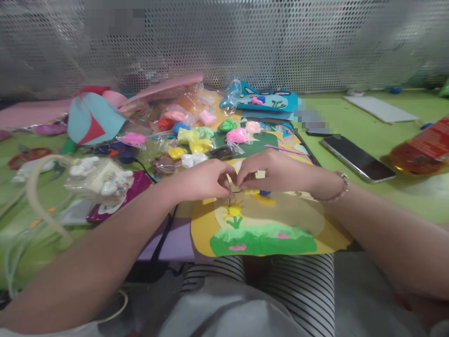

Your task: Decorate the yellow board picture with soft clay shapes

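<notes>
Yellow card [200, 229]: top partly covered by left hand [206, 179], right hand [268, 169] | bottle [419, 152]: cut by right edge | label [435, 136]: print illegible

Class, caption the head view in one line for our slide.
Left hand and right hand close together by a yellow flower on a decorated sheet, colorful bagged lumps beyond.

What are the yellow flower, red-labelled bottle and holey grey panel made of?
The yellow flower looks like matte modelling clay: its centre seems thick and rounded. The bottle is probably smooth, shiny plastic; amber liquid shows through. The grey panel seems metal, with a dull sheen and neat rows of holes.
</notes>
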A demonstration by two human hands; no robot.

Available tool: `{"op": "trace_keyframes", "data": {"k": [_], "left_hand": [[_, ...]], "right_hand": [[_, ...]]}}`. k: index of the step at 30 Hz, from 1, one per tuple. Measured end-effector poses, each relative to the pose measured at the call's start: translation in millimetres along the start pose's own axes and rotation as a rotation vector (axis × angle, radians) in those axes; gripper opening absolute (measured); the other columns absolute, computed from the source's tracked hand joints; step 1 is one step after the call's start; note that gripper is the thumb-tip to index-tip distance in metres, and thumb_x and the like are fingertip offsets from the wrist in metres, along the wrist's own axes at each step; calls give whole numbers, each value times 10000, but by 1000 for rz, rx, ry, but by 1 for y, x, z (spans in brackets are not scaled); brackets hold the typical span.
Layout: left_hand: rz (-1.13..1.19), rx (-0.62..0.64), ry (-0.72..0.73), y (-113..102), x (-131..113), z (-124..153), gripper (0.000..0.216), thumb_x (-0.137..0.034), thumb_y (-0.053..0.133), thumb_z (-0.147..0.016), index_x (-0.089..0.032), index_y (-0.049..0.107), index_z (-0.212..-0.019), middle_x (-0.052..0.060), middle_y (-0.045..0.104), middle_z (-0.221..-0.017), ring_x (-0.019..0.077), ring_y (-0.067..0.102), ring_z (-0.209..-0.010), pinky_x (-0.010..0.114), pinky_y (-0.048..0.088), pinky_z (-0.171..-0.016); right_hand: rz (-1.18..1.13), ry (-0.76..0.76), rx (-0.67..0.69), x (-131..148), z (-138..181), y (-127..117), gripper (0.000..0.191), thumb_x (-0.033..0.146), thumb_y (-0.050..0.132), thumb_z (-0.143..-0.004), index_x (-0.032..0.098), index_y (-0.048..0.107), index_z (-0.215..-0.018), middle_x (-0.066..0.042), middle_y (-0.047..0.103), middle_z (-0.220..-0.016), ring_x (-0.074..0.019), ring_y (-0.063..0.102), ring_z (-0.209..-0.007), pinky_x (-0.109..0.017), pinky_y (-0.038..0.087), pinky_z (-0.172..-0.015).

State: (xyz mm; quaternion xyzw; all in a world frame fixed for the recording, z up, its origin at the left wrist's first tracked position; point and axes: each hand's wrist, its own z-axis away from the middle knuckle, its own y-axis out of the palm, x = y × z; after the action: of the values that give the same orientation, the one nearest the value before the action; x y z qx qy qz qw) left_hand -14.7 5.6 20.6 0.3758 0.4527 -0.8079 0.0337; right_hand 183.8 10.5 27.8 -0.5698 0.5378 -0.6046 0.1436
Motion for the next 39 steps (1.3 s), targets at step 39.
{"op": "trace_keyframes", "data": {"k": [39], "left_hand": [[-94,-9,-7,-3,0,2,267,-220,586,-635,-185,650,-892,13,707,-809,153,636,-720,237,421,-613]], "right_hand": [[42,-34,-38,3,0,4,155,91,543,-822,146,678,-874,-43,697,-834,-108,604,-718,-222,441,-633]]}}
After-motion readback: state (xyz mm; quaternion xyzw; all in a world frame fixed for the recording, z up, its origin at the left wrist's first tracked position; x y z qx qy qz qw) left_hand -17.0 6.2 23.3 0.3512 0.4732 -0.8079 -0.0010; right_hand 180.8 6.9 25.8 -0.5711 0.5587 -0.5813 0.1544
